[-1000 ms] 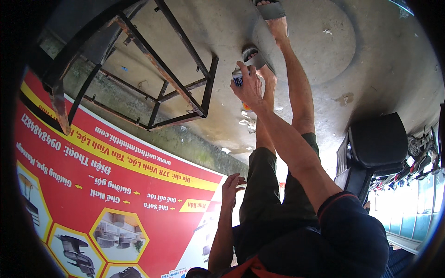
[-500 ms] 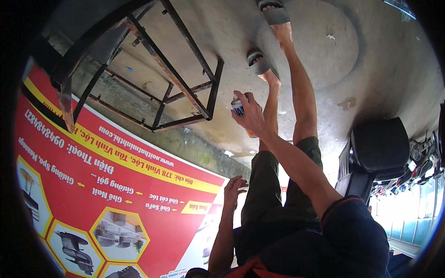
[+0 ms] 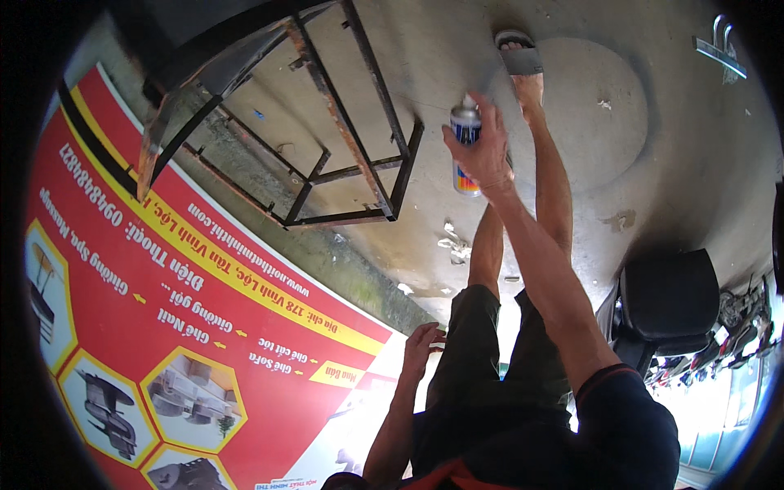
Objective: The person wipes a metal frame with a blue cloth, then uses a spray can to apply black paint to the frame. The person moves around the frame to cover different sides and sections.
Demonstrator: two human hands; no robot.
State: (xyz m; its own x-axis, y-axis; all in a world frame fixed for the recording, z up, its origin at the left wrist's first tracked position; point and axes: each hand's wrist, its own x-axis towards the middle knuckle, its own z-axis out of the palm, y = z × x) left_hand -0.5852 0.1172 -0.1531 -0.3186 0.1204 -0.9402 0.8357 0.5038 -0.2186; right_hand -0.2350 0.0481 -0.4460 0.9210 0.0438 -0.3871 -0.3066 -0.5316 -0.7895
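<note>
The right hand (image 3: 487,145) wraps tight around a spray can (image 3: 465,143) just right of the frame (image 3: 327,122); the left hand (image 3: 422,347), farther off, hangs spread. Spray could miss and mark the floor (image 3: 653,163)

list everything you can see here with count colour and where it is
spray can: 1, white with blue and orange, in the right hand
metal frame: 1, black and rusty, on the concrete floor upper left
banner: 1, red and yellow, left and lower left
black seat: 1, right
sandal: 1 seen, grey, top, on a foot
right hand: around the can
left hand: empty, by the thigh
</note>
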